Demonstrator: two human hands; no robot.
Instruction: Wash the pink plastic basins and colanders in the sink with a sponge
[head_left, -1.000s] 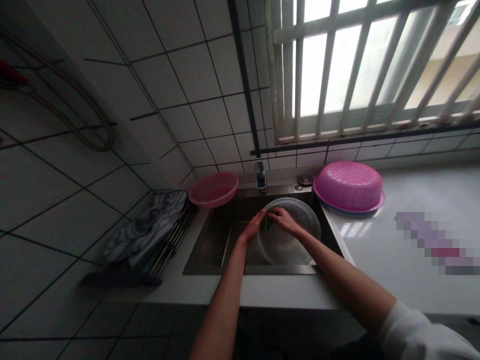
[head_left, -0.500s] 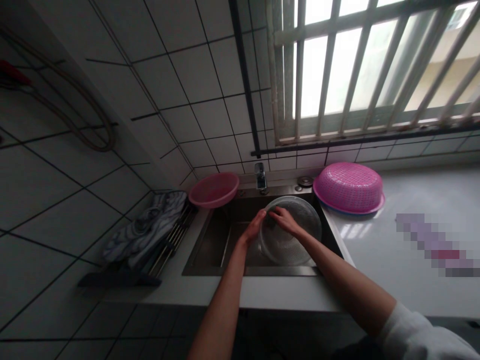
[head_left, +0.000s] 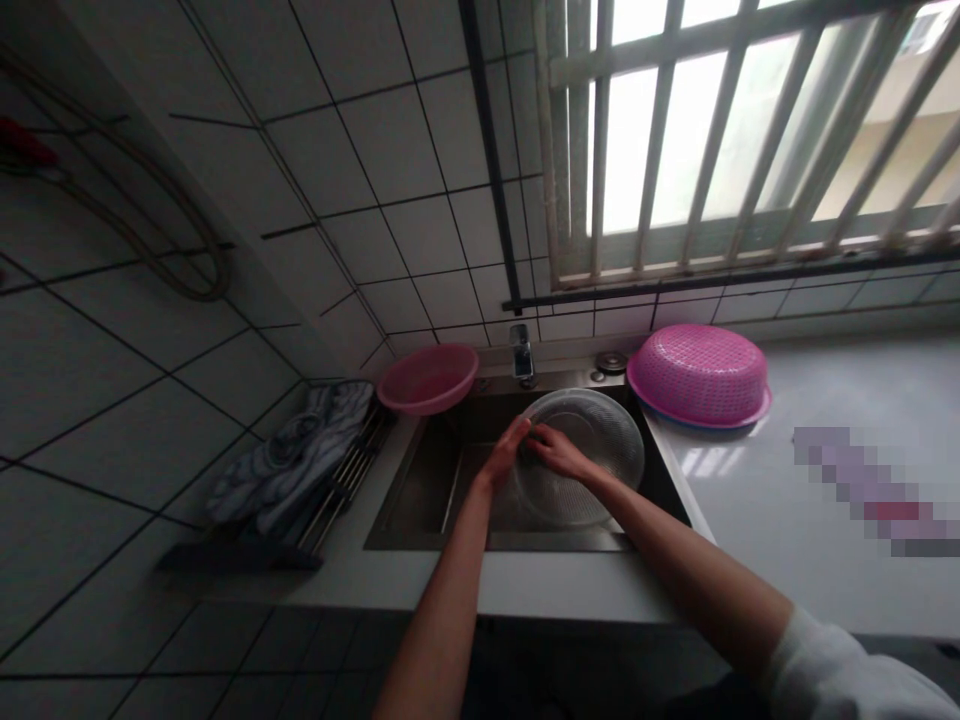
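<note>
Closely, our left hand (head_left: 507,456) and right hand (head_left: 556,450) meet at the strainer's (head_left: 611,442) ten o'clock; grasp, we cannot tell.

White countertop (head_left: 585,585): upturned pink basket (head_left: 697,375) (blue rim (head_left: 739,431) beneath) right of sink (head_left: 525,541), pink basin (head_left: 429,380) left, pixelated item (head_left: 870,490) far right.

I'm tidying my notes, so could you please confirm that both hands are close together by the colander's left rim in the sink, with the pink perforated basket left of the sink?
Not quite: the head view shows the pink perforated basket right of the sink. The left hand and right hand are indeed close together by the left rim of the colander.
</note>
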